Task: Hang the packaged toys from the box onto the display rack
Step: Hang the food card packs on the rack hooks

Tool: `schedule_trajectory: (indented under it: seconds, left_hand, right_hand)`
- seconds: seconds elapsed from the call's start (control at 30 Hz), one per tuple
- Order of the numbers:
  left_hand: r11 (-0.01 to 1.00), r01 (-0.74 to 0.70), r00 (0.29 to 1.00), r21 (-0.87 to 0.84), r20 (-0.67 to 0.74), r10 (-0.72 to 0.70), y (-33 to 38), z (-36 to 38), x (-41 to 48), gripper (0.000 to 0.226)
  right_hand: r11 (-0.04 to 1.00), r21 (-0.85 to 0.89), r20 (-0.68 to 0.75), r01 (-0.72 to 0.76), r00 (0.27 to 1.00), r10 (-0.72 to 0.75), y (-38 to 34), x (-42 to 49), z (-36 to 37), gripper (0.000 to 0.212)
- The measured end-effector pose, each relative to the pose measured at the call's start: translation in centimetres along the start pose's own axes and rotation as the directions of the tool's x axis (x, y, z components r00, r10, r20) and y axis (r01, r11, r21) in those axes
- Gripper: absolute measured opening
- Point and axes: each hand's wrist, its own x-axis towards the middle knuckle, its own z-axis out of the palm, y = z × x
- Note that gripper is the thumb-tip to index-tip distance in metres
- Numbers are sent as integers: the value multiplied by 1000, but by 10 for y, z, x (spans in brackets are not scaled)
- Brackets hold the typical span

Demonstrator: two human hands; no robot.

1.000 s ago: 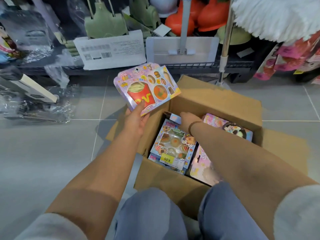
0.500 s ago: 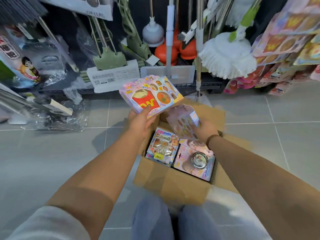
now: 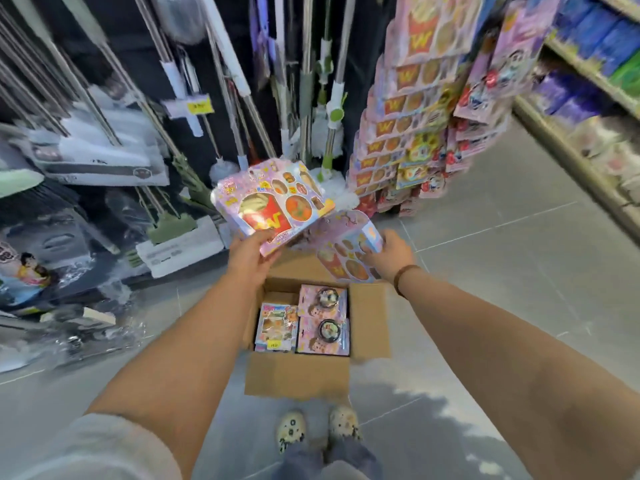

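My left hand (image 3: 250, 258) grips a pink fast-food toy pack (image 3: 273, 206) by its lower edge, held up above the open cardboard box (image 3: 298, 375). To its right, my right hand (image 3: 389, 253) holds a second, similar toy pack (image 3: 348, 251), tilted and blurred. Inside the box on the floor lie a blue-edged toy pack (image 3: 276, 327) and two pink packs with round bowls (image 3: 323, 318). The display rack (image 3: 415, 109), full of hanging toy packs, stands up and to the right of both hands.
Mops and brooms (image 3: 221, 98) lean along the dark wall at left and centre. Plastic-wrapped goods (image 3: 69, 334) lie on the floor at left. A store shelf (image 3: 595, 109) runs down the right side, with grey tiled aisle floor (image 3: 502, 271) between it and the box.
The view has risen well above the box. My right hand lifted a second toy pack out of the box. The rack has come into view at upper right.
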Motion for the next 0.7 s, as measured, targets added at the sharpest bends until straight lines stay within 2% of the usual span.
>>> schedule_trajectory:
  seconds: [0.1, 0.2, 0.33, 0.47, 0.57, 0.63, 0.7]
  left_hand:
    - [999, 49, 995, 11, 83, -49, 10, 33, -13, 21]
    - [1000, 16, 986, 20, 167, -19, 18, 67, -25, 18]
    - [997, -34, 982, 69, 189, 20, 27, 118, -46, 36]
    - [987, -114, 972, 115, 219, 87, 32, 165, -57, 36]
    - [975, -163, 972, 152, 196, 132, 37, 198, -63, 53]
    - [966, -205, 969, 157, 176, 176, 35, 217, -60, 58]
    - [959, -218, 967, 180, 175, 187, 31, 238, -62, 76]
  right_hand:
    - [991, 129, -58, 23, 998, -16, -3, -18, -35, 32]
    - [986, 167, -158, 27, 987, 0, -8, -26, -65, 33]
    - [976, 219, -313, 14, 948, 57, -7, -24, -111, 45]
    - [982, 185, -366, 30, 930, 40, -10, -10, -161, 24]
    - [973, 212, -423, 91, 906, 7, -9, 7, -206, 17]
    - [974, 186, -439, 128, 898, -34, -7, 19, -239, 25]
    - [969, 196, -450, 151, 892, -48, -2, 33, -272, 27]
